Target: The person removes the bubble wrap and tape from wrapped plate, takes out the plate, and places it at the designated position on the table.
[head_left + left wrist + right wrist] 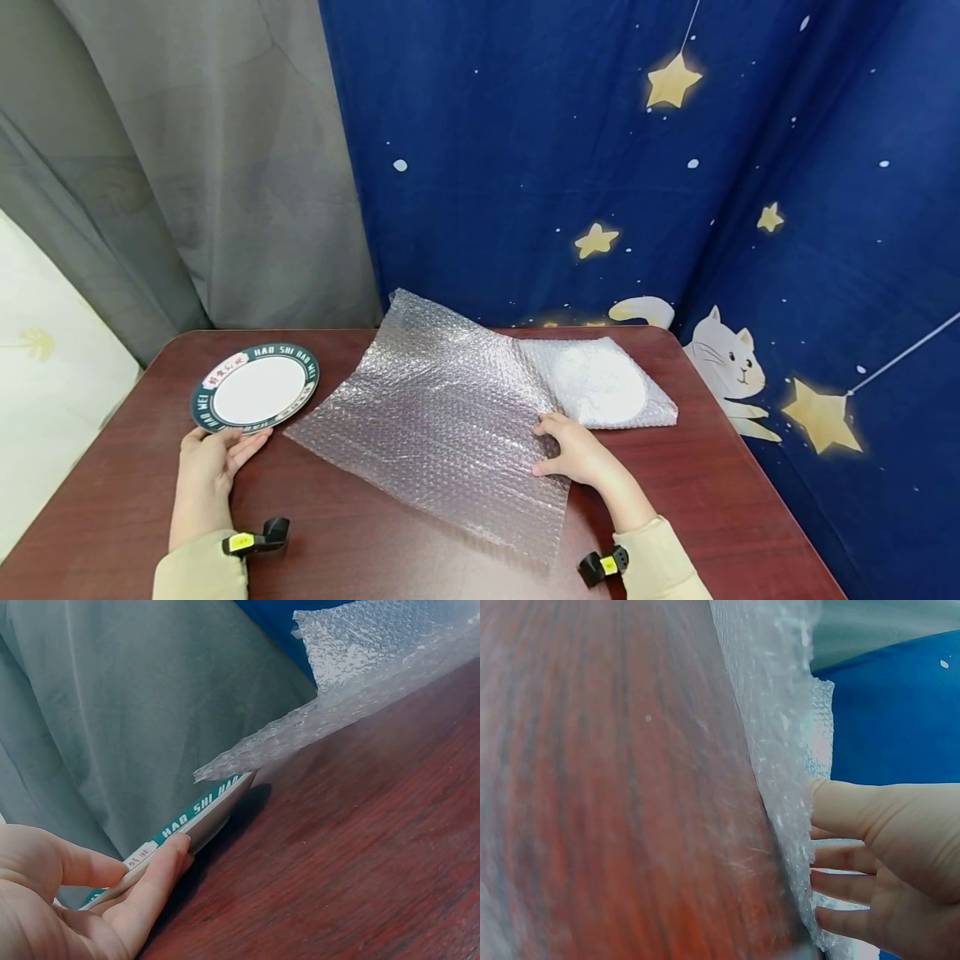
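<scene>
A round plate (260, 388) with a white middle and a dark green lettered rim is at the left of the table. My left hand (213, 467) pinches its near edge, thumb on top and fingers underneath. In the left wrist view, the plate (196, 816) tilts, its near edge raised off the table. A large sheet of bubble wrap (450, 408) spreads across the middle, its far corner standing up. Over its right part lies my right hand (576, 451), thumb and fingers spread apart. In the right wrist view, the fingertips touch the bubble wrap (772, 712).
A flat packet of bubble wrap (600, 383) around a white round thing lies at the back right, adjoining the sheet. The brown table (360, 542) ends at a grey curtain (277, 167) and a blue star-patterned curtain (517, 167).
</scene>
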Available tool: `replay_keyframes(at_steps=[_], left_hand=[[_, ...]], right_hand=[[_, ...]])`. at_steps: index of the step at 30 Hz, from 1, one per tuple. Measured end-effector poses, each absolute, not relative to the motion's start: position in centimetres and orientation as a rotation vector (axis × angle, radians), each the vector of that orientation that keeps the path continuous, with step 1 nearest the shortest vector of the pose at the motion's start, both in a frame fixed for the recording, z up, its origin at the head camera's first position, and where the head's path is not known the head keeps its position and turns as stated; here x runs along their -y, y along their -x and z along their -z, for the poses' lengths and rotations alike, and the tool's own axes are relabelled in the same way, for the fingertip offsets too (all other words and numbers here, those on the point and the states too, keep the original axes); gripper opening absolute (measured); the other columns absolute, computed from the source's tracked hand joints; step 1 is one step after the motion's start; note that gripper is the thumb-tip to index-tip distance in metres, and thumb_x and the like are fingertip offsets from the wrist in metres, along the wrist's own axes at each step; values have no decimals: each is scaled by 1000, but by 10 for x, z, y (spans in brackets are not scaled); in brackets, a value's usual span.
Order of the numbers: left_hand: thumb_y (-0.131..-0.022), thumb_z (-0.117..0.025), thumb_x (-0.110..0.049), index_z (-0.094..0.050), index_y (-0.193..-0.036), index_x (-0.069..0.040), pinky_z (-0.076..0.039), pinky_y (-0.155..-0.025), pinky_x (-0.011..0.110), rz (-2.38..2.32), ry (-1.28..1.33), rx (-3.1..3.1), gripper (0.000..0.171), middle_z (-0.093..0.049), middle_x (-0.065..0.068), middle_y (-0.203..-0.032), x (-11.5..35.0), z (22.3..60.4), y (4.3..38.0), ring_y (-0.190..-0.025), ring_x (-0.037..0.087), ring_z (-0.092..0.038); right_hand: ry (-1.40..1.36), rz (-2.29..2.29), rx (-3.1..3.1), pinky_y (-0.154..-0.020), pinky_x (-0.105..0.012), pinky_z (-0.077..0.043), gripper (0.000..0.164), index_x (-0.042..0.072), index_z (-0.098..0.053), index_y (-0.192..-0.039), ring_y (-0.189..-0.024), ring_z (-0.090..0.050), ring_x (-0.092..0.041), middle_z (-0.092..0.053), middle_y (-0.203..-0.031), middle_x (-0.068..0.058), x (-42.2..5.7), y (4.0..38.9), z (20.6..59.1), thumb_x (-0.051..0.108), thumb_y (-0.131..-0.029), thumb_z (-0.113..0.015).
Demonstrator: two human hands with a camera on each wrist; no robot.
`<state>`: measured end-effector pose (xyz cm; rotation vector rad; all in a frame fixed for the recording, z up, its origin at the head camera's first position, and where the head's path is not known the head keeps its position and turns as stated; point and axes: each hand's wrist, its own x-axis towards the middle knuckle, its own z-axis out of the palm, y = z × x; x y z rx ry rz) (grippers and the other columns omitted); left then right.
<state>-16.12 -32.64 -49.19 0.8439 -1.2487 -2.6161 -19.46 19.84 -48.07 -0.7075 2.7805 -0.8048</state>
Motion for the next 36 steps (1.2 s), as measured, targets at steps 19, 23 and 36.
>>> replay_keyframes(at_steps=[19, 23, 36], left_hand=[[-97, -43, 3, 8, -154, -20, -56, -66, 39, 2510, -961, 1375, 80, -66, 7, -72, 319, 490, 162, -68, 27, -70], [-98, -46, -3, 7, -154, -14, -57, -64, 37, 2439, -990, 1441, 78, -66, 6, -69, 317, 493, 162, -66, 24, -70], [-99, -50, -13, -18, -146, -3, -56, -69, 37, 2475, -998, 1444, 57, -69, 9, -72, 313, 489, 158, -71, 23, -71]], right_hand=[[720, 786, -2786, -99, -49, -40, 53, 1, -63, -114, -123, -46, -37, -48, -135, -23, -198, 194, 481, 25, -72, -85], [720, 790, -2786, -99, -49, -40, 53, 1, -63, -114, -123, -47, -36, -49, -134, -23, -197, 194, 480, 24, -72, -85], [715, 745, -2779, -99, -48, -41, 52, 2, -62, -116, -122, -48, -35, -48, -135, -22, -197, 196, 478, 24, -74, -84]])
